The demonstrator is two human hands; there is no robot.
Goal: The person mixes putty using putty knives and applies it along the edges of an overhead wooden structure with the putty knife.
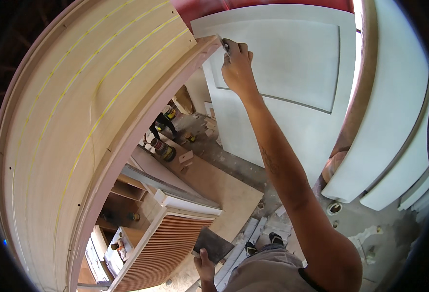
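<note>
arm (283,155) nearly at full stretch now, and up top the right hand (238,65) is closed around a small tool (225,47), mostly hidden by the fingers, so its exact shape i cannot tell. it sits right at the upper corner of the big wooden panel (78,121), where the pinkish edge strip (141,114) ends; that height probably explains the long reach. down low, well apart from it, the left hand (204,267) grips a dark flat plate (215,244) by its near edge, thumb over the top, broad face upward, likely so that its surface stays free and level. what a setup: the panel fills the whole left side, yellow lines running along its face, raised well above the floor, perhaps to bring that edge within reach. behind the right hand stands a pale door panel (297,58) with a recessed middle, and curved white panels (394,107) lean off to the right, seemingly stood up to save room. below, a slatted panel (161,250) lies just beside the left hand, and paint cans (163,150) cluster beyond, near another person's legs (163,125).
</note>
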